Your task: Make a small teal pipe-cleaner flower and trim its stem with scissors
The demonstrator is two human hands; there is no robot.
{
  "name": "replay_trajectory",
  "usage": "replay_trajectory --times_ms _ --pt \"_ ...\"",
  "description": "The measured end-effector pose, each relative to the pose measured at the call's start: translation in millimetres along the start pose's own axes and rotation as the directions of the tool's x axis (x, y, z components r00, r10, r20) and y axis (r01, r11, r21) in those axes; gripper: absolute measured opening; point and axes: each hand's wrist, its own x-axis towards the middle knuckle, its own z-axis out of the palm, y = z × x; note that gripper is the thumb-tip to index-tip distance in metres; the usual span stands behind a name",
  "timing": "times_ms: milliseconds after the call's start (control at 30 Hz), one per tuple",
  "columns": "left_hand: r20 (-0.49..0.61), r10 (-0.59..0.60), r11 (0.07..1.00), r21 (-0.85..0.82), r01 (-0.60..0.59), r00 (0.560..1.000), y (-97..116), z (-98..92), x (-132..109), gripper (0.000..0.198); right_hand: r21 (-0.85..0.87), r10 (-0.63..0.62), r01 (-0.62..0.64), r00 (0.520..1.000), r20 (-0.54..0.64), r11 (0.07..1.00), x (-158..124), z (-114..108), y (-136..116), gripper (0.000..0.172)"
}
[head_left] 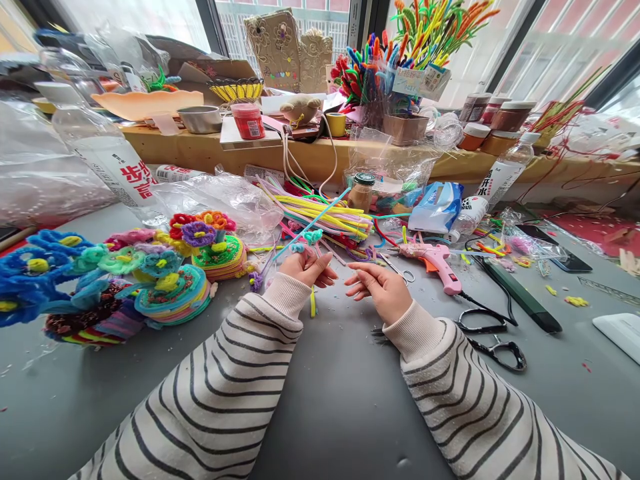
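Near the middle of the grey table, my left hand is closed round a light blue pipe cleaner that sticks up to the right, with a curled teal part just above the fingers. To its right is my right hand, a small gap away, its fingers loosely bent and apart; nothing shows in it. Behind both hands lies a bundle of yellow, pink and white pipe cleaners. A short yellow piece lies below my left hand.
Pipe-cleaner flower pots stand at the left. On the right lie a pink glue gun, black-handled scissors, a dark green case and a phone. Bottles, jars and a crowded ledge are at the back.
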Motion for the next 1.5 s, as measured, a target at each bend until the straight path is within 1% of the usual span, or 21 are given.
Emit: replay_trajectory --times_ms 100,167,267,333,400,533,633,733,833,967,1033,1067,1133,1200,1267,1333,1433,1500 --pt "-0.012 0.004 1.000 -0.014 -0.004 1.000 1.2 0.3 -0.7 0.031 0.049 0.062 -0.063 0.998 0.026 0.997 -1.1 -0.2 -2.4 0.029" --pt "-0.015 0.002 1.000 -0.017 -0.002 1.000 1.8 0.5 -1.2 0.031 0.005 0.063 -0.064 0.997 0.039 0.998 -1.8 -1.1 -4.0 0.028" --pt "-0.012 0.010 1.000 -0.011 -0.010 1.000 1.9 0.3 -1.5 0.032 -0.132 -0.021 0.020 1.000 -0.004 0.991 -2.1 -2.2 -5.1 0.026" --pt "-0.011 0.020 1.000 -0.011 -0.020 1.000 1.4 0.2 -1.3 0.033 -0.175 -0.065 0.057 0.997 -0.040 0.983 -1.8 -2.0 -4.8 0.021" --pt "-0.011 0.024 1.000 -0.012 -0.024 1.000 0.7 0.1 -0.9 0.034 -0.131 -0.058 0.051 0.997 -0.044 0.990 -1.4 -1.2 -4.0 0.020" --pt "-0.004 0.022 1.000 -0.007 -0.022 1.000 0.4 0.8 -0.1 0.035 0.011 -0.018 0.018 1.000 -0.013 1.000 -1.0 0.3 -2.0 0.027" --pt "-0.005 0.015 1.000 -0.010 -0.015 1.000 0.8 1.5 -0.2 0.033 0.064 0.017 -0.017 1.000 0.000 0.998 -0.4 0.2 -1.4 0.028" --pt "-0.024 0.010 1.000 -0.026 -0.011 1.000 1.4 2.1 -0.7 0.032 0.112 0.071 -0.078 0.995 0.069 0.991 0.1 -0.1 -1.8 0.030" --pt "-0.026 0.002 1.000 -0.025 -0.002 1.000 1.6 1.6 -0.9 0.031 0.115 0.070 -0.082 0.992 0.106 0.990 -0.4 -0.4 -2.6 0.032" --pt "-0.005 0.006 1.000 -0.003 -0.006 1.000 0.3 0.1 -0.1 0.033 0.101 -0.012 0.006 0.998 0.058 0.995 -0.9 -0.3 -3.3 0.024" --pt "-0.001 0.016 1.000 0.002 -0.016 1.000 -0.3 -0.4 0.1 0.033 0.160 -0.021 0.014 0.999 0.037 0.987 -0.8 0.5 -3.7 0.018" --pt "-0.001 0.020 1.000 0.002 -0.020 1.000 -0.5 -0.5 0.1 0.033 0.206 0.000 -0.008 0.999 0.038 0.978 -0.6 0.9 -4.0 0.015" --pt "-0.004 0.026 1.000 -0.001 -0.026 1.000 -0.8 -0.5 -0.3 0.032 0.320 0.084 -0.099 0.995 0.060 0.942 -0.1 1.6 -4.9 0.009" --pt "-0.010 0.031 1.000 -0.004 -0.031 0.999 -1.2 -0.4 -0.7 0.031 0.448 0.190 -0.212 0.977 0.093 0.868 0.8 1.2 -6.3 0.003" --pt "-0.014 0.039 0.999 0.005 -0.039 0.999 -2.1 -0.1 -0.8 0.031 0.565 0.282 -0.298 0.952 0.118 0.770 2.2 -0.3 -8.0 0.009" --pt "-0.011 0.056 0.998 0.023 -0.056 0.998 -3.3 0.4 -0.8 0.032 0.652 0.341 -0.345 0.930 0.138 0.676 3.5 -2.3 -9.9 0.014" --pt "-0.009 0.121 0.990 0.068 -0.120 0.993 -5.4 1.1 -0.9 0.030 0.737 0.370 -0.366 0.914 0.169 0.567 4.6 -4.4 -12.4 0.026" --pt "0.011 0.208 0.969 0.132 -0.208 0.978 -7.0 1.6 -1.4 0.026 0.764 0.375 -0.385 0.905 0.201 0.518 4.4 -4.8 -14.1 0.035"
